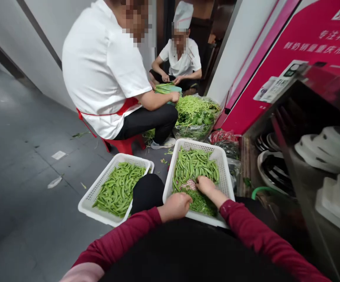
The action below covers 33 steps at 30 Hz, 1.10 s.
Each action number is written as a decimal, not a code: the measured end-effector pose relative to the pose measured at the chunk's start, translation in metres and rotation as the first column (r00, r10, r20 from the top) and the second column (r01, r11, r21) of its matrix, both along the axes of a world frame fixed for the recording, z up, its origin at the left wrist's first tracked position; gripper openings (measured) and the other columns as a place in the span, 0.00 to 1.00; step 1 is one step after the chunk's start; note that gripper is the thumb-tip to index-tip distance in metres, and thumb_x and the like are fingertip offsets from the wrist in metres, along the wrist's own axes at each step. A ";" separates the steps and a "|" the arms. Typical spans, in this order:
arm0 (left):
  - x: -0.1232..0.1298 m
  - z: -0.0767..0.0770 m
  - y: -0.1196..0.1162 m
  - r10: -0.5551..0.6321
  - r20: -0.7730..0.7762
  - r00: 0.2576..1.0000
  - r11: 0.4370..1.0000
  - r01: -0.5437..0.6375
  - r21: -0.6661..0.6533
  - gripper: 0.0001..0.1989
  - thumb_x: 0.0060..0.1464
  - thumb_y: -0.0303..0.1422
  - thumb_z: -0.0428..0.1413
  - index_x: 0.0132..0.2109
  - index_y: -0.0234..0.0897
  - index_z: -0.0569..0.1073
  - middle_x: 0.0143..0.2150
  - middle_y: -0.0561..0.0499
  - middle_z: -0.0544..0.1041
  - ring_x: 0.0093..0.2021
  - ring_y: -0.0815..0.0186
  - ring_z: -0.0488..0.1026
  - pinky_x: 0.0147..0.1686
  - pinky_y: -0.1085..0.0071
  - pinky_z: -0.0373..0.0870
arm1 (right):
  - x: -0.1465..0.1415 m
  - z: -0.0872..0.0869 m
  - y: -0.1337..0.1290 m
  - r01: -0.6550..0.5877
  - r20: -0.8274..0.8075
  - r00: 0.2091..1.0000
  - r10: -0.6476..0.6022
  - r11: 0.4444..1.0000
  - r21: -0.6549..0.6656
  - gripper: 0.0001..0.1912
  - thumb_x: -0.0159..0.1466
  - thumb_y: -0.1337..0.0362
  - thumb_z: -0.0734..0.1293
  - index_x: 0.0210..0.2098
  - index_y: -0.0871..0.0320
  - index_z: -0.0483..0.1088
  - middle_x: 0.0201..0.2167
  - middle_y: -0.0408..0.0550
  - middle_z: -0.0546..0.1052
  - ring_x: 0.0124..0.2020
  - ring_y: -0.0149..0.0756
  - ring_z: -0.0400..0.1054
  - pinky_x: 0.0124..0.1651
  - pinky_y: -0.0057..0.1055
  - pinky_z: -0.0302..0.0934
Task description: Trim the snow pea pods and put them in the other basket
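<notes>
A white perforated basket (229, 172) in front of me holds green pea pods (195, 162) at its far end and a heap of small green trimmings (200, 201) at its near end. My left hand (175, 205) is closed above the near left rim, over the trimmings; what it pinches is too small to name. My right hand (206, 185) reaches in over the right side, fingers bent together near the pods; anything between them is hidden. A red-and-white patterned patch (190, 184) shows between the hands. To the left, a second white basket (89, 199) is full of pods.
A person in white (99, 58) sits on a red stool (124, 145) beyond the left basket. Another person (181, 58) crouches behind a large bag of leafy greens (197, 113). Shelves with stacked plates (328, 149) stand close on the right.
</notes>
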<state>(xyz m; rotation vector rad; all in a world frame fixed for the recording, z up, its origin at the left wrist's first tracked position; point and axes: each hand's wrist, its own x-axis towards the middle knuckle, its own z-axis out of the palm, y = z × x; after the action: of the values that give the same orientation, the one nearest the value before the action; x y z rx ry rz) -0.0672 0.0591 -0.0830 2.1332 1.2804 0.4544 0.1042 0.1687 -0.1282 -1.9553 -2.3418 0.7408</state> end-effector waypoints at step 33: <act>0.045 0.059 0.044 0.595 0.507 0.623 0.620 0.046 -0.784 0.07 0.43 0.33 0.50 0.26 0.36 0.58 0.16 0.62 0.53 0.11 0.80 0.47 0.10 0.81 0.40 | 0.027 0.060 -0.059 0.147 -0.696 0.716 0.049 0.965 0.218 0.02 0.53 0.65 0.65 0.27 0.55 0.70 0.25 0.43 0.67 0.26 0.33 0.63 0.30 0.29 0.59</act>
<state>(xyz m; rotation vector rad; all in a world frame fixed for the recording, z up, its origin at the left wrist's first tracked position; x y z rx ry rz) -0.0218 0.1035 -0.0239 0.8300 1.0451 0.6977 0.1309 0.1096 -0.0685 -1.2897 -1.7913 0.9081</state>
